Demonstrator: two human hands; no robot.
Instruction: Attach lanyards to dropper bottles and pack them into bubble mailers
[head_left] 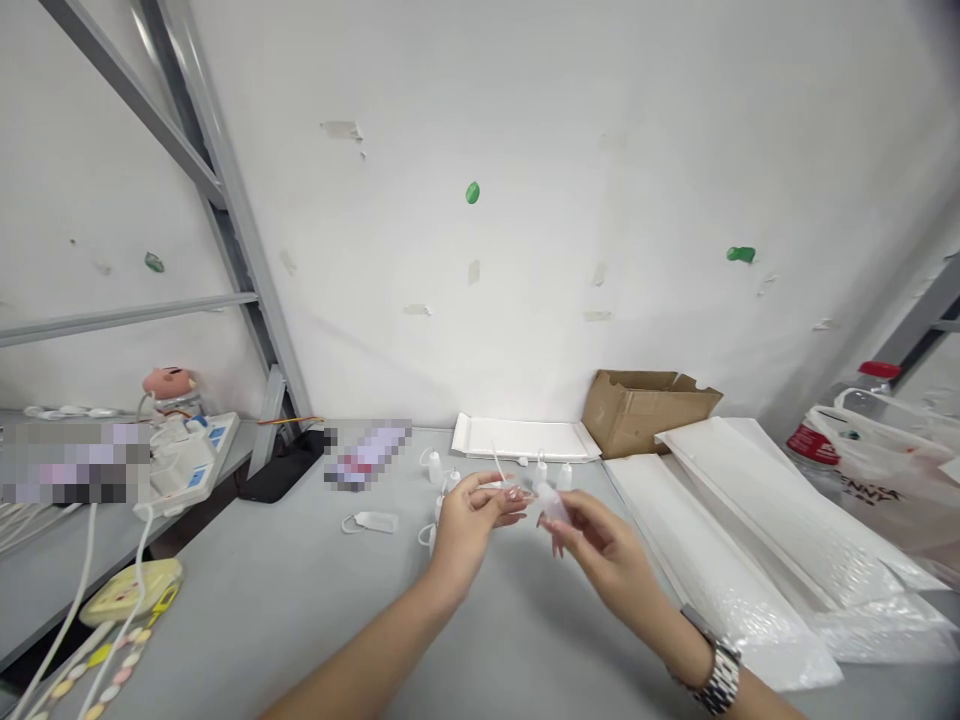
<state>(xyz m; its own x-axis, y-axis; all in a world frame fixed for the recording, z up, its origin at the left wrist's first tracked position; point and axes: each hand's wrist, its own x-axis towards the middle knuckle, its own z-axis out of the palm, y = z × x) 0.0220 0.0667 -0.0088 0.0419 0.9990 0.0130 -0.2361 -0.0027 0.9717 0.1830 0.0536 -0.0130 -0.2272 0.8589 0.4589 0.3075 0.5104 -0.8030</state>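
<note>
My right hand (pixel 600 540) pinches a small translucent white squeeze bottle (pixel 551 503) over the middle of the grey table, tilted toward my left hand. My left hand (pixel 476 510) is closed just left of the bottle, and a thin white strip (pixel 498 460) sticks up from its fingers. What else lies between those fingertips is too small to make out. Beyond the hands stand several small white bottles with looped straps, among them a bottle (pixel 434 466) and another bottle (pixel 565 477). One more strapped bottle (pixel 377 522) lies flat to the left.
A white shallow tray (pixel 525 440) and an open cardboard box (pixel 649 415) rest against the wall. White bubble mailers (pixel 720 560) cover the right side, beside a plastic bag (pixel 892 500). Leftward are a black pad (pixel 281 468), a power strip (pixel 199 465) and a yellow case (pixel 133 592).
</note>
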